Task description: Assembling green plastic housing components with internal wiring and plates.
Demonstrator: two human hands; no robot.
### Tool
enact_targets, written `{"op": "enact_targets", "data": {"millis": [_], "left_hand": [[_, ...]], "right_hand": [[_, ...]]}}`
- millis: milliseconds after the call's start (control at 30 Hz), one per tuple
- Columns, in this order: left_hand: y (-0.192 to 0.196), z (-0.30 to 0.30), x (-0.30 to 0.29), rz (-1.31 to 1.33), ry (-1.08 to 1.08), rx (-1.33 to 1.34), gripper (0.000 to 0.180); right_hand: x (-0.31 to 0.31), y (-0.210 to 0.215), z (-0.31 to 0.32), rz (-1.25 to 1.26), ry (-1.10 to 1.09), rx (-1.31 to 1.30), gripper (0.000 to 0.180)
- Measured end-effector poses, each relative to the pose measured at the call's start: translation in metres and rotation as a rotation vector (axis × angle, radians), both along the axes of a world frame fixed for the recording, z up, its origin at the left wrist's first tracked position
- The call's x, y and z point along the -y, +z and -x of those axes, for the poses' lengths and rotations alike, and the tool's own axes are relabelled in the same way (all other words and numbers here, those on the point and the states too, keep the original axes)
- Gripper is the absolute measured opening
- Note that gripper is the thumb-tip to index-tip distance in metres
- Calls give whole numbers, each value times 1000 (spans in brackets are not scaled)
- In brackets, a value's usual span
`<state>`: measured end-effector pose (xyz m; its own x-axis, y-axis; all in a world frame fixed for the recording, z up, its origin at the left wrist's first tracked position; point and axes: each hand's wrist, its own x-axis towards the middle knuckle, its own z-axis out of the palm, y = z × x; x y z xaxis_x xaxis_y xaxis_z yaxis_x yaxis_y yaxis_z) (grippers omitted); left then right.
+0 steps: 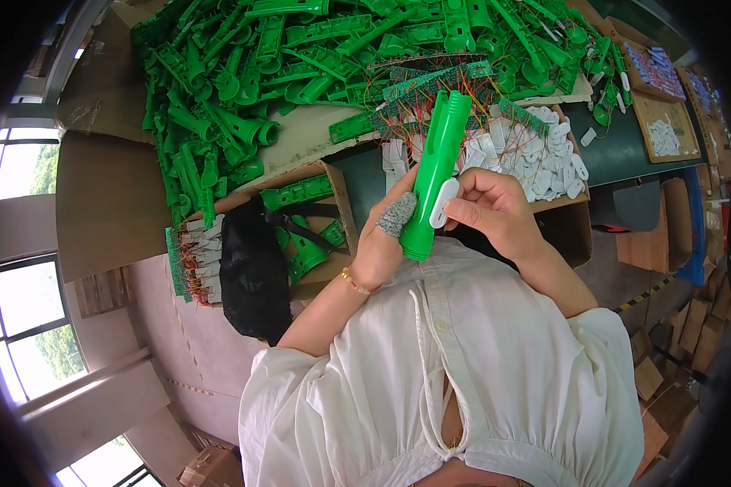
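My left hand (387,229) is closed round a green plastic tube-shaped housing (437,174), which stands tilted before my chest, its threaded end up and an opening along its upper part. A grey sleeve covers my left thumb. Between the thumb and fingers of my right hand (495,213) is a small white oval plastic cover (444,203) with a slot near its lower end. The cover lies against the housing's right side; whether it is fixed there I cannot tell. Just beyond the housing are green circuit boards (414,101) with red and yellow wires.
Green plastic shells (219,105) are heaped at the far left and back. White plastic covers (548,158) lie piled at the right. An open cardboard box (343,207) holds green parts, with a black mesh bag (253,272) beside it. Trays of small parts (666,138) stand far right.
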<state>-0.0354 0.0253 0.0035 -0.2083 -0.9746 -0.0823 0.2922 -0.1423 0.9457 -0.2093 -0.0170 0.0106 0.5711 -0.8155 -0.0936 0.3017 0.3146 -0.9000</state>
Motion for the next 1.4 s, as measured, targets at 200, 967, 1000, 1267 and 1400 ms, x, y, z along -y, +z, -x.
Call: {"op": "enact_targets", "data": {"millis": [200,967,1000,1267,1400], "left_hand": [[0,-1,2,-34,-37,-39,59],[5,1,2,71,-72,178,83],[5,0,2,71,-74,177,83],[6,1,4,186,-79,439,80],[8,7,3,153,-30,509,79]], "right_hand": [[0,-3,0,-28,-7,9,13],[-8,0,-9,-52,-113,-2,20],[-8,-1,-10,-66,-109,2,20],[-6,-5,-11,-87,-90,-15,24],[-7,-6,-15,-124,-108,-36,25]]}}
